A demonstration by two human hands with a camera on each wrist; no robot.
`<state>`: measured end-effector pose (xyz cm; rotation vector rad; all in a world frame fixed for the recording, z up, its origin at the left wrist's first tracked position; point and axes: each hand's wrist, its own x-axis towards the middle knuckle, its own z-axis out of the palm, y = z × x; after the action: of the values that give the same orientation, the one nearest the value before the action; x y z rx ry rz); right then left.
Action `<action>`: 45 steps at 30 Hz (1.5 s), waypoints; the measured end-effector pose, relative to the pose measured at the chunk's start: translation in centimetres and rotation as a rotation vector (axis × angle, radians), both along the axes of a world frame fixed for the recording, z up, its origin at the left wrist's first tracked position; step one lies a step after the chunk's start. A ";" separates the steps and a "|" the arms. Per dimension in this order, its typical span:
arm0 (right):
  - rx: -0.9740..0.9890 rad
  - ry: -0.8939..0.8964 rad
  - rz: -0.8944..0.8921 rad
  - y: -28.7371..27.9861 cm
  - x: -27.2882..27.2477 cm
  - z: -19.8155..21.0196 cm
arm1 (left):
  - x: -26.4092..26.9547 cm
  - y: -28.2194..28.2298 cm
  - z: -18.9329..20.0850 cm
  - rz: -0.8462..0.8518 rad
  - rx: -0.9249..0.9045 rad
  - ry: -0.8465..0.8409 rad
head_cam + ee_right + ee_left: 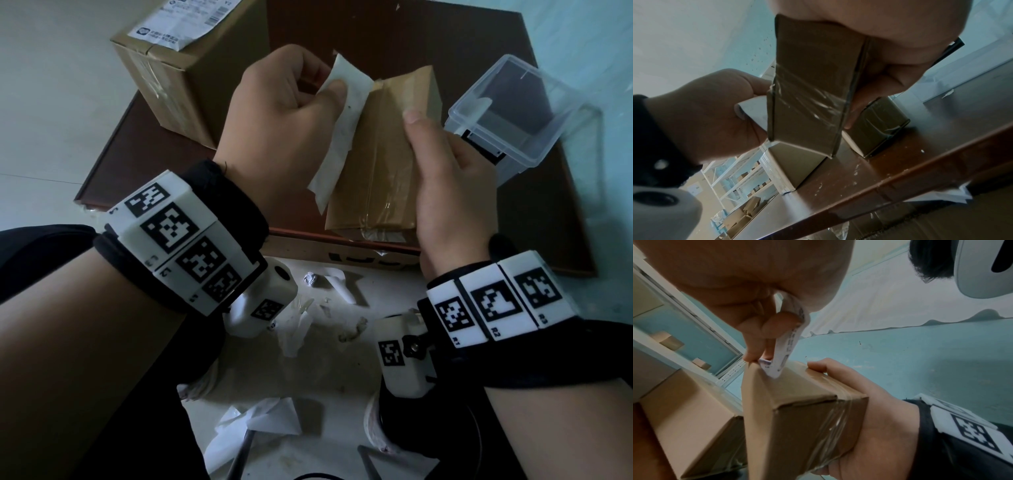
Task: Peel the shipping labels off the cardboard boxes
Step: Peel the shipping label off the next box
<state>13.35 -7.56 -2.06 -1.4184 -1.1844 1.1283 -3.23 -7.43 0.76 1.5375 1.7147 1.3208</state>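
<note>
A small taped cardboard box point(380, 164) is held up over the brown table, gripped from the right by my right hand point(445, 185), thumb on its upper face. My left hand point(284, 113) pinches a white shipping label point(342, 130) that is lifted off the box's left face, with its far end still at the box's top edge. In the left wrist view the label point(785, 344) runs from my fingers down to the box point(797, 415). The right wrist view shows the box point(807, 91) between both hands. A larger box point(178, 78) with a label point(181, 20) stands at the back left.
A clear plastic container point(513, 113) sits on the brown table point(565, 222) at the right. Torn label scraps point(260, 418) litter the floor below the table's near edge. The right wrist view shows another box point(877, 126) on the table and shelving behind.
</note>
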 end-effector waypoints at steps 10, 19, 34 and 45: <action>-0.004 -0.009 -0.010 -0.1 -0.1 0.2 | -0.2 0.5 -0.4 0.004 0.029 0.012; -0.021 0.004 -0.011 -0.1 -0.1 0.4 | -0.5 0.7 -0.6 -0.016 0.049 0.027; -0.018 0.006 -0.007 -0.1 -0.2 0.4 | -0.8 0.8 -0.7 -0.029 0.056 0.044; -0.013 0.012 0.001 -0.1 -0.1 0.4 | -1.0 0.9 -0.6 -0.027 0.050 0.048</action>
<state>13.25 -7.71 -1.70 -1.4199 -1.1713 1.1453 -4.26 -6.52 0.16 1.6274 1.6953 1.3329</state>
